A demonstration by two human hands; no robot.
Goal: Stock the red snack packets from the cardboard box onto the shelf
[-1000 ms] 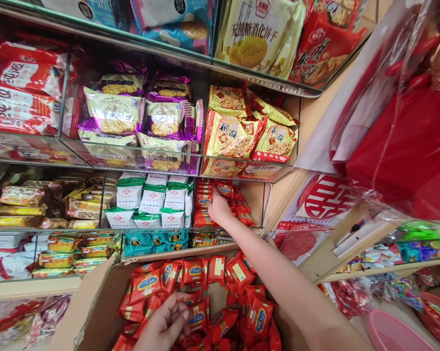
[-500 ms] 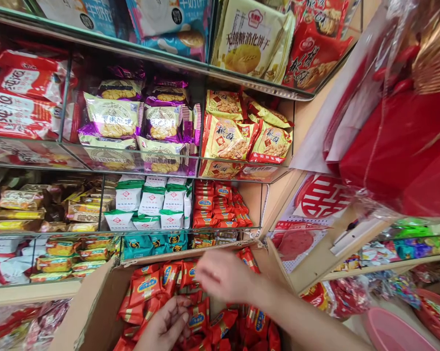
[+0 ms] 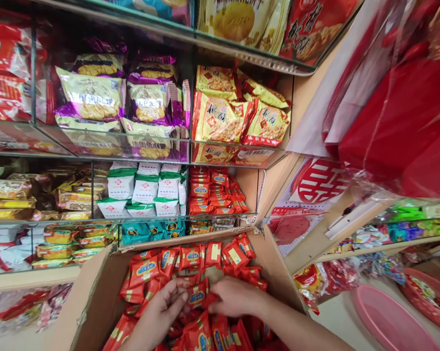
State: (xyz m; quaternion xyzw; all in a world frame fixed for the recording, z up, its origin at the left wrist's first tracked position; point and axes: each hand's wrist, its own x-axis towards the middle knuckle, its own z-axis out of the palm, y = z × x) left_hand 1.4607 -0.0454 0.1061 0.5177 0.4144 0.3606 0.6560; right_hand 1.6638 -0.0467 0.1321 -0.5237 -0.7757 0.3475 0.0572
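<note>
A cardboard box [image 3: 95, 287] below me is full of small red snack packets [image 3: 147, 270]. Both my hands are down in it. My left hand [image 3: 161, 309] has its fingers curled onto a red packet [image 3: 197, 295] near the middle of the pile. My right hand [image 3: 234, 297] is closed on the packets right beside it, fingertips meeting the left hand's. Straight above the box, a glass shelf compartment [image 3: 216, 195] holds stacked rows of the same red packets.
Glass shelves carry white-green packs [image 3: 143, 190], purple-gold biscuit bags [image 3: 95, 97] and yellow-red bags [image 3: 220, 119]. Red wrapped goods [image 3: 399, 122] hang at the right. A pink basin [image 3: 388, 319] sits low right beside a wooden shelf edge [image 3: 315, 243].
My right hand left the red packets on the shelf, came down and now grips packets in the box beside my left hand. The view dipped a little.
</note>
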